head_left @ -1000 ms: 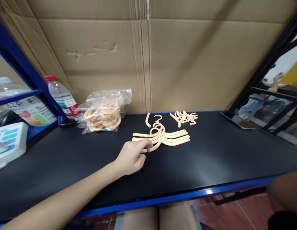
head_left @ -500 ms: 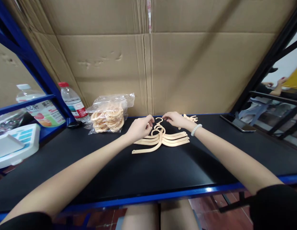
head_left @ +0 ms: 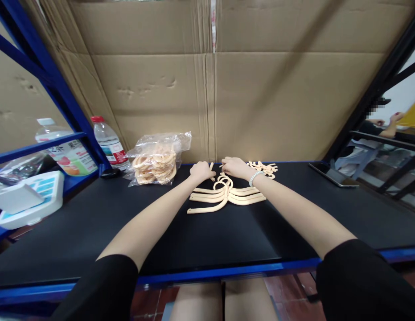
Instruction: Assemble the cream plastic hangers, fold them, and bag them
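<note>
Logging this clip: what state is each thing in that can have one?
Left hand: closed on a small beige piece.
Right hand: fingertips on a hook piece, grip unclear.
Hanger stack: flat, overlapping.
Plastic bag: open, holding beige parts.
Water bottle: upright, capped.
Phone: flat, screen dark.

Fingers [head_left: 207,168] perhaps hide small piece.

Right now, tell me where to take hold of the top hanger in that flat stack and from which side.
Take the hanger stack by a long arm near its free right end, from above. The hangers lie flat and fanned on the black table, so the arm tips are spread apart, while the hooks bunch together beside the left hand and right hand.
</note>
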Demonstrator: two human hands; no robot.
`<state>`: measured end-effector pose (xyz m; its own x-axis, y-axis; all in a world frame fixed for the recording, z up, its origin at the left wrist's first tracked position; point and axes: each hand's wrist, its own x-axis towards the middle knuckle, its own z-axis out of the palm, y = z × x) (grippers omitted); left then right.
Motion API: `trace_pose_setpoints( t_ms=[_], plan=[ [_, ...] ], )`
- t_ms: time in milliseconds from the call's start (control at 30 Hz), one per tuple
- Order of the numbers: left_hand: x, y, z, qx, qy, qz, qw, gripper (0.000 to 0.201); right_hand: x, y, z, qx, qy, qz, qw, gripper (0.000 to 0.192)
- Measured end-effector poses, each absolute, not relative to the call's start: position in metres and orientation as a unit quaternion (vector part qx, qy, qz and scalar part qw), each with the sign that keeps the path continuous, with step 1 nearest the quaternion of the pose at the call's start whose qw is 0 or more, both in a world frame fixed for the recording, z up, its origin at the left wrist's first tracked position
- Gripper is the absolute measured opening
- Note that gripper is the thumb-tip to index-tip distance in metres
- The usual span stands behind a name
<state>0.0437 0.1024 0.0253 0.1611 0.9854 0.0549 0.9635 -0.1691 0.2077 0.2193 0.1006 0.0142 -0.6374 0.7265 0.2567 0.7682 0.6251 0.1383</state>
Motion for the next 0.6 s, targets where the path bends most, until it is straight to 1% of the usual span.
trace_pose_setpoints(
  t_ms=[100, 167, 300, 367, 433, 467, 533, 600],
  plan=[
    [0.046, 0.103, 0.026, 0.761, 0.639, 0.083, 0.079, 0.03, 0.22, 0.1, 0.013, -0.42, -0.892, -0.121, 0.116, 0.016],
    [0.044, 0.104, 0.026, 0.765, 0.631, 0.092, 0.094, 0.028, 0.221, 0.097, 0.013, -0.434, -0.878, -0.124, 0.156, 0.016],
    [0.036, 0.097, 0.031, 0.769, 0.606, 0.156, 0.13, 0.026, 0.224, 0.081, 0.016, -0.495, -0.813, -0.13, 0.278, 0.022],
    [0.029, 0.086, 0.034, 0.769, 0.584, 0.206, 0.158, 0.019, 0.225, 0.067, 0.019, -0.522, -0.776, -0.129, 0.33, 0.024],
    [0.021, 0.068, 0.036, 0.766, 0.553, 0.26, 0.198, 0.011, 0.226, 0.047, 0.023, -0.53, -0.75, -0.104, 0.381, 0.027],
    [0.018, 0.057, 0.036, 0.76, 0.538, 0.288, 0.223, 0.013, 0.225, 0.036, 0.024, -0.528, -0.741, -0.078, 0.408, 0.029],
    [0.013, 0.032, 0.033, 0.742, 0.507, 0.343, 0.276, 0.023, 0.223, 0.012, 0.024, -0.492, -0.707, 0.075, 0.502, 0.03],
    [0.01, 0.007, 0.026, 0.723, 0.48, 0.379, 0.32, 0.02, 0.219, -0.01, 0.021, -0.448, -0.677, 0.212, 0.544, 0.03]
  ],
)
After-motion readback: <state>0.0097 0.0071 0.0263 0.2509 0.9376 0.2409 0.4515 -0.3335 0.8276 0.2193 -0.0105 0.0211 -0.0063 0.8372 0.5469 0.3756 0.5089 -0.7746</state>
